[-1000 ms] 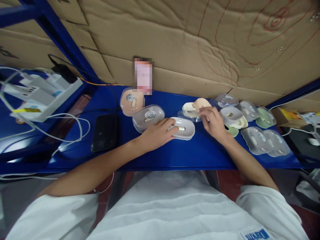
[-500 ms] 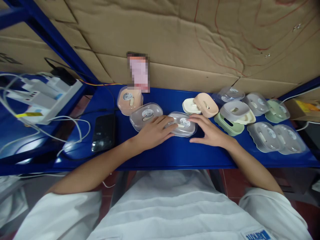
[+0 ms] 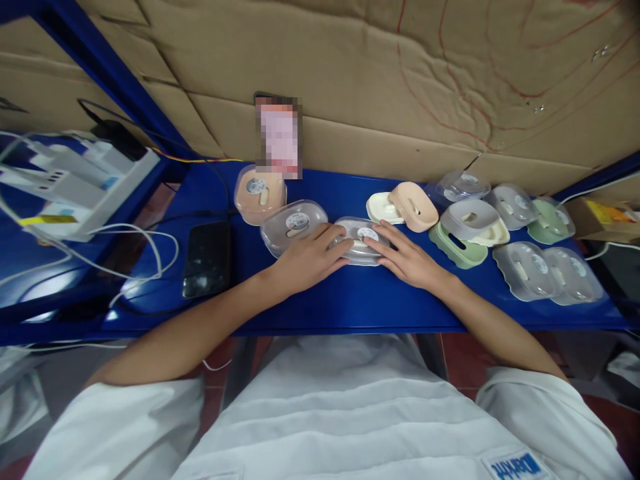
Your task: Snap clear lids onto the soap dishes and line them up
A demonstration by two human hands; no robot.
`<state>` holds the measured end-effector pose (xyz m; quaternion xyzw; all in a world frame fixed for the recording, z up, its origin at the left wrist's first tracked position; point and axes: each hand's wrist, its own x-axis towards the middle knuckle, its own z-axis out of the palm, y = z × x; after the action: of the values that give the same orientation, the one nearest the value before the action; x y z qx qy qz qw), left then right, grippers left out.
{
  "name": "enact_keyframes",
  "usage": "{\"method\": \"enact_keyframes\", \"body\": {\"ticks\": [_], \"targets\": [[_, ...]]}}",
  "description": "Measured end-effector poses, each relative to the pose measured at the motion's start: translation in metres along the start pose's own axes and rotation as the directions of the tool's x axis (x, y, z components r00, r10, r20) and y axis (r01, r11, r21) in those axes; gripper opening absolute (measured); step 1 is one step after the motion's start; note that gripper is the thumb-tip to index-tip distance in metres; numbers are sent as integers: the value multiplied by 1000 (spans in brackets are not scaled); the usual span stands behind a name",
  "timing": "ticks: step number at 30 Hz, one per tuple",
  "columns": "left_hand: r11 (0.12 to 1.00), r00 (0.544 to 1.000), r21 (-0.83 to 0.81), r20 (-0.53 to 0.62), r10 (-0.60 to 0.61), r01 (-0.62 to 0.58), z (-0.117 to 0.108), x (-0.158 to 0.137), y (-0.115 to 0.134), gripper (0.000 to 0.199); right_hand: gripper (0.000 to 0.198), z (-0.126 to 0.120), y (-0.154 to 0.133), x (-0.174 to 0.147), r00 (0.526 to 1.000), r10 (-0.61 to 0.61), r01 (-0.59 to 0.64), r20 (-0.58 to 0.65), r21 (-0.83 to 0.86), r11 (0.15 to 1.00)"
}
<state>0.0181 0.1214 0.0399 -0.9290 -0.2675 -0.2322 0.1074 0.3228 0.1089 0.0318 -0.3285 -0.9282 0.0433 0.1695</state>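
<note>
A pale soap box (image 3: 356, 252) with a clear lid and a round sticker lies on the blue table in front of me. My left hand (image 3: 310, 260) grips its left end, fingers over the lid. At its right end, my right hand (image 3: 407, 257) has its fingers bent onto the lid and side. A grey soap box (image 3: 295, 227) with a clear lid sits just beyond my left hand, partly covered by it. Behind that is a peach soap box (image 3: 260, 195), also lidded.
Unlidded peach (image 3: 414, 207), green (image 3: 456, 245) and lilac (image 3: 470, 219) soap box parts lie to the right, with several lidded boxes (image 3: 533, 270) farther right. On the left are a black phone (image 3: 207, 259) and a white power strip (image 3: 107, 193) with cables. A blurred-out phone (image 3: 280, 137) leans against the cardboard.
My right hand has closed in leftward, its fingers coming down onto the lid of the soap box. My left hand has stayed at the other end. The whole view has shifted slightly.
</note>
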Motion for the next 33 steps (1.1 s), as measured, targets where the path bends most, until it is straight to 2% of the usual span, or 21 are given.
{"method": "enact_keyframes", "body": {"ticks": [8, 12, 14, 16, 18, 20, 22, 27, 30, 33], "targets": [[997, 997, 69, 74, -32, 27, -6, -1, 1, 30, 63, 6, -7, 3, 1000, -26, 25, -5, -127, 992], [998, 997, 65, 74, -14, 9, -6, 0, 0, 32, 65, 6, -11, 4, 998, -55, 51, -16, -205, 978], [993, 999, 115, 45, -10, 5, -8, 1, 1, 33, 63, 6, -13, 4, 999, -25, 17, -27, -252, 967], [981, 997, 178, -9, -83, 83, -12, 3, 2, 37, 63, 4, -15, 7, 998, 41, -53, -45, -305, 951], [951, 974, 210, -51, -221, 226, -15, 3, 3, 38, 64, 2, -19, 12, 991, 119, -131, -55, -352, 927], [918, 941, 206, -55, -334, 338, -17, 1, 3, 32, 65, 0, -23, 21, 983, 179, -183, -46, -387, 904], [904, 923, 188, -53, -381, 384, -16, -1, 2, 26, 67, -1, -27, 33, 977, 209, -205, -36, -409, 889], [912, 920, 128, -84, -382, 390, -12, -4, -2, 24, 68, 3, -29, 71, 979, 196, -199, -48, -394, 897], [920, 926, 105, -61, -373, 378, -10, -4, -3, 30, 64, 5, -19, 91, 967, 245, -253, -66, -356, 900], [934, 934, 0, -22, -357, 357, -4, -3, -7, 36, 65, 4, -7, 95, 951, 293, -309, -97, -270, 912]]}}
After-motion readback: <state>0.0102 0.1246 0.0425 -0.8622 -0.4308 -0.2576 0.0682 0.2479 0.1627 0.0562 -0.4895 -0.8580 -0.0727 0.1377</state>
